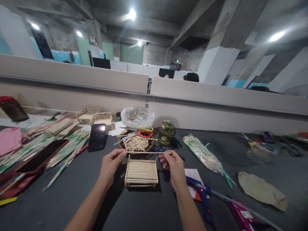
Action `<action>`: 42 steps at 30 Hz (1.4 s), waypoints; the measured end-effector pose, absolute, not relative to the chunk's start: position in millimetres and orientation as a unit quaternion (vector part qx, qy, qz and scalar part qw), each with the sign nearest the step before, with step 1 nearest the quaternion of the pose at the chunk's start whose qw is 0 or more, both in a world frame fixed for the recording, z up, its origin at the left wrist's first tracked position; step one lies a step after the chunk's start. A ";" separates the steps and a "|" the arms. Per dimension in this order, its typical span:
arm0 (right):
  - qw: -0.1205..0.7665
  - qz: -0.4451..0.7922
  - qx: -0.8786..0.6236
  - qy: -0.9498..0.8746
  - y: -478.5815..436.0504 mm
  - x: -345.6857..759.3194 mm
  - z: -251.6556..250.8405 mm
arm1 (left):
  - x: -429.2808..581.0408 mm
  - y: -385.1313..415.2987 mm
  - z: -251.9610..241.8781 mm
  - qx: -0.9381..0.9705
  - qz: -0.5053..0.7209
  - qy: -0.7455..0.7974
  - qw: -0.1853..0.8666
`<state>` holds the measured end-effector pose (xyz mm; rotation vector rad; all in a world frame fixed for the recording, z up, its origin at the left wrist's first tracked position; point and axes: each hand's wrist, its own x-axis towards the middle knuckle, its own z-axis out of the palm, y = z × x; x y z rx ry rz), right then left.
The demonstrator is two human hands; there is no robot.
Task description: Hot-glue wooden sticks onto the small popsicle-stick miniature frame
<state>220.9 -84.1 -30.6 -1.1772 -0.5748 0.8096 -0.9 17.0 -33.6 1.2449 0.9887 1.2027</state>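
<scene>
A thin wooden stick (146, 152) stretches level between my two hands, above the far edge of a small wooden slatted frame (141, 171). My left hand (112, 163) pinches the stick's left end between thumb and fingertips. At the other end, my right hand (174, 166) grips it the same way. The little frame looks like a miniature bed, with slats across its top and short posts at the far corners; it rests on the dark table. Just behind the stick sits a basket (151, 148) filled with short cut wooden pieces (136, 142).
Scissors with red and yellow handles (144, 132) lie on the basket. A blue glue gun (204, 199) is at right, near a bundle of wrapped sticks (202, 152). A green jar (166, 132), a black phone (97, 138) and miniature wooden furniture (102, 119) stand farther back.
</scene>
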 end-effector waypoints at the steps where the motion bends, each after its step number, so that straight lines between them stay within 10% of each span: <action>1: 0.718 0.368 -0.531 -0.260 -84.0 221.0 -30.9 | -0.9 16.8 -33.3 0.524 0.507 0.416 0.543; 42: 0.714 0.426 -0.512 -0.215 -84.9 221.1 -35.9 | 1.4 13.7 -33.7 0.560 0.461 0.409 0.553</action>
